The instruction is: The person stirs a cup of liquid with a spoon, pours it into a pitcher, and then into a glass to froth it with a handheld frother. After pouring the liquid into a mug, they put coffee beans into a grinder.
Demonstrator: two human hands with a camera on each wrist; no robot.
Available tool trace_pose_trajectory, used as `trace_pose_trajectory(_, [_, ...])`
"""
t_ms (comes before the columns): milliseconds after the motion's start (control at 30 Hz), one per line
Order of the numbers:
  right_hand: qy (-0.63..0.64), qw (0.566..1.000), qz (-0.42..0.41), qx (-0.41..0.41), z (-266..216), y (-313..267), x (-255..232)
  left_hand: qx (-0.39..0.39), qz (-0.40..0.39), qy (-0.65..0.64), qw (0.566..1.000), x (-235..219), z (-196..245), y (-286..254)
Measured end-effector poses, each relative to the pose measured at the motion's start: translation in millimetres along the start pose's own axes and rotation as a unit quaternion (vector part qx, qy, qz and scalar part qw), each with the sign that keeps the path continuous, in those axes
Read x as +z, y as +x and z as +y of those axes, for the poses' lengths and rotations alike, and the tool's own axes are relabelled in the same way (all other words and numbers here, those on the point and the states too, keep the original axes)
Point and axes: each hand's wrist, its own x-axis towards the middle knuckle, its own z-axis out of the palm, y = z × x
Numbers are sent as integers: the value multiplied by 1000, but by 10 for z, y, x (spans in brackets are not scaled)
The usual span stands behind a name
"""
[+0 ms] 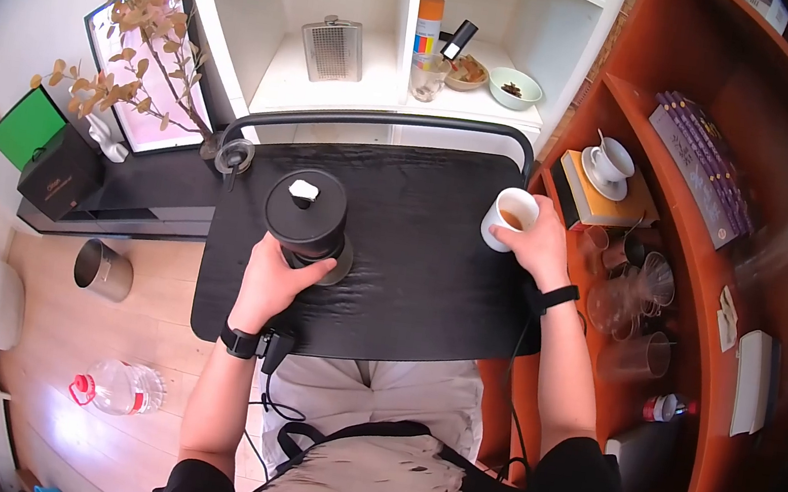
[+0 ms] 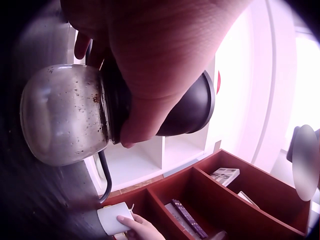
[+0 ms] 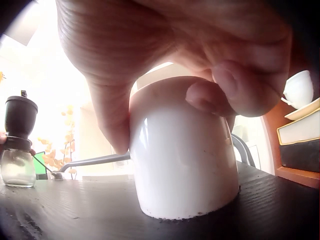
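The left hand (image 1: 272,280) wraps its fingers round the middle of a coffee grinder (image 1: 307,220), gripping the dark body just above the glass jar (image 2: 62,115); the left wrist view shows the thumb curled under the black collar and the jar speckled with grounds inside. The right hand (image 1: 539,240) grips a white cup (image 1: 508,217), thumb on one side and fingers curled round the other, as the right wrist view shows closely; the cup's base sits flat on the black table (image 1: 410,278). Something brown shows inside the cup from above.

Taking the black table as the landmark: the grinder stands on its left half, somewhat nearer the person's edge than the far one, with a white knob (image 1: 304,190) on its lid. The cup stands at the table's right edge, close to the far corner, right beside the red-brown shelf unit (image 1: 703,317). Between grinder and cup the tabletop is bare dark surface, and the near strip along the person's lap is open too. A curved metal rail (image 1: 380,123) runs along the table's far edge.

Beyond that far edge a white shelf (image 1: 335,89) holds a metal flask (image 1: 332,49), an orange can (image 1: 429,24) and a small green bowl (image 1: 515,88). Right of the table, the red-brown shelves carry a cup and saucer (image 1: 610,165) on books and several glasses (image 1: 631,297). Left of the table stand dried branches (image 1: 122,41), and on the floor a metal bin (image 1: 102,269) and a water bottle (image 1: 119,387).
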Motion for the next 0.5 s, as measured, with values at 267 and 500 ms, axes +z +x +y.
trace_pose_trajectory(267, [-5,999,-12,-38,-9,382,157,-1,4,14,1000,23,19,-1])
trace_pose_trajectory(500, [32,995,-75,-59,-362,141,243,4,-8,4,1000,105,90,8])
